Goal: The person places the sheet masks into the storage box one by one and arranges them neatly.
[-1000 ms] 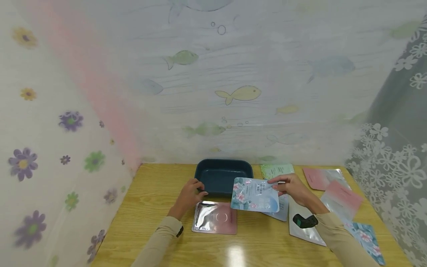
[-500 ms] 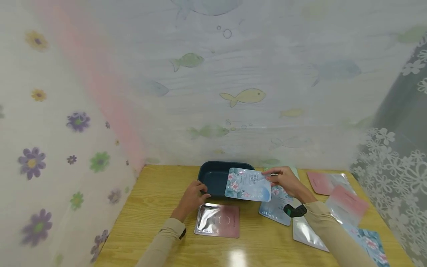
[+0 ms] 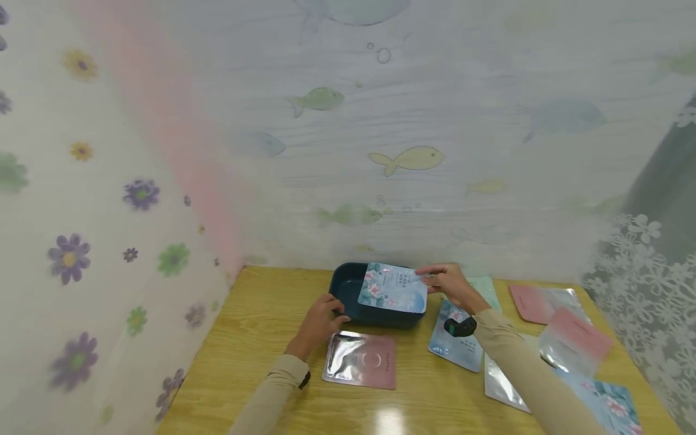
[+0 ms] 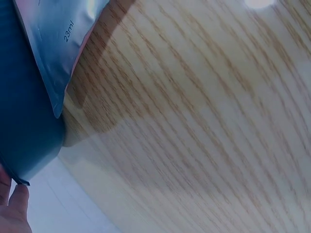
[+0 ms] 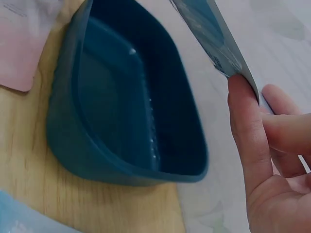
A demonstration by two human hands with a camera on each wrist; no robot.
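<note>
1. Left hand (image 3: 319,321): thumb and fingers pinch the rim of the dark blue tray (image 3: 375,316) at its near left corner.
2. Pink-and-silver sachet (image 3: 360,359): lies flat on the wooden table (image 3: 277,290), just in front of the tray.
3. Floral sachet (image 3: 394,289): raised over the middle and right part of the tray, printed side visible.
4. Right hand (image 3: 454,287): grasps the floral sachet at its right edge, between thumb and fingers.
5. Second floral sachet (image 3: 455,351): lies on the table, below the right wrist.
6. Pink-ended sachet (image 3: 579,338): lies farther right.
</note>
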